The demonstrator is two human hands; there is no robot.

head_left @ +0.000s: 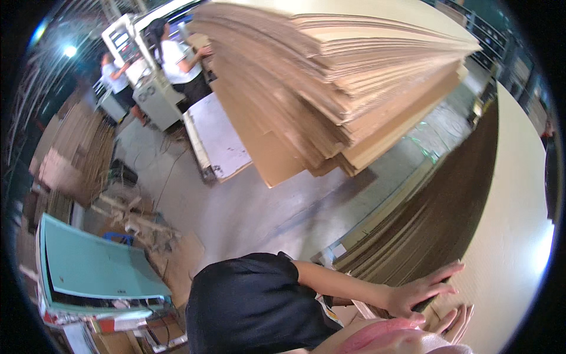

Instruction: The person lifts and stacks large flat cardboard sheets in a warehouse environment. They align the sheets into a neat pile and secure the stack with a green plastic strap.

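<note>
1 head-worn fisheye view looks down from close above a black sleeve (253,301).

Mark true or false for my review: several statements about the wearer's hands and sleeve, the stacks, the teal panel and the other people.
1. The left hand and the right hand are both at the pale top sheet of the stack on the right. True.
2. The wearer's visible sleeve is white. False: the sleeve is black.
3. Two people in white tops are at the upper left. True.
4. The teal panel lies at the right. False: the teal panel is at the lower left.
5. The cardboard stack at the top has many layers. True.
</note>
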